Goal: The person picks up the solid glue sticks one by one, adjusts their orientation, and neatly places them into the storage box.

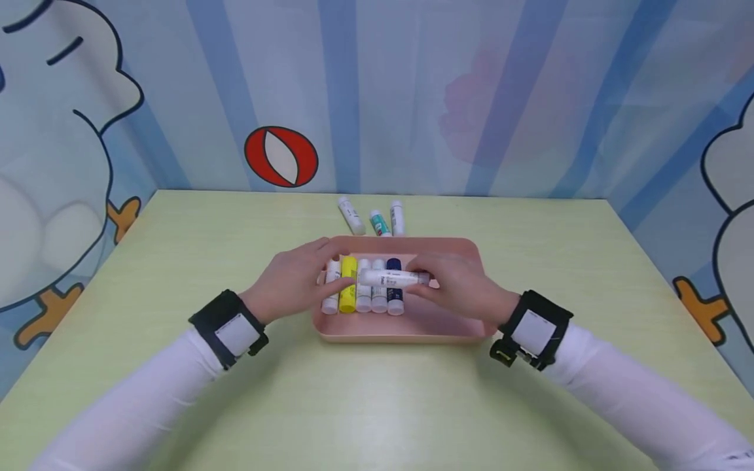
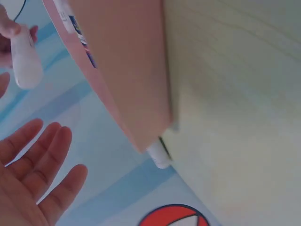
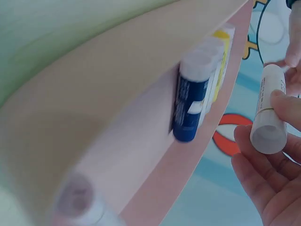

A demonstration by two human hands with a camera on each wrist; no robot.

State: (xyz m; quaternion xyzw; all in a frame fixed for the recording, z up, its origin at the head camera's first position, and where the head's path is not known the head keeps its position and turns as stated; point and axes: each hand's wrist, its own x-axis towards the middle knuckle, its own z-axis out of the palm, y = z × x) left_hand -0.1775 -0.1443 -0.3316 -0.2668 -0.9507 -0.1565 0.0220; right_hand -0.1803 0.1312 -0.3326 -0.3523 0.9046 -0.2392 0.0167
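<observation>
My right hand [image 1: 453, 281] pinches a white glue stick [image 1: 385, 279], held sideways above a pink tray [image 1: 442, 329]. In the right wrist view its plain round end faces the camera. My left hand [image 1: 300, 278] is over the tray's left side, fingers spread and holding nothing, its thumb close to the glue stick's far end. Below, a row of glue sticks lies in the tray: white ones, a yellow one [image 1: 348, 284] and a dark blue one [image 1: 394, 288]. Another white stick [image 3: 84, 202] shows at the tray's near end in the right wrist view.
Behind the tray on the table [image 1: 235, 222] lie a white stick [image 1: 351, 216], a teal-and-white one [image 1: 379, 223] and another white one [image 1: 397, 218]. A printed cloth [image 1: 389, 98] hangs along the table's back edge.
</observation>
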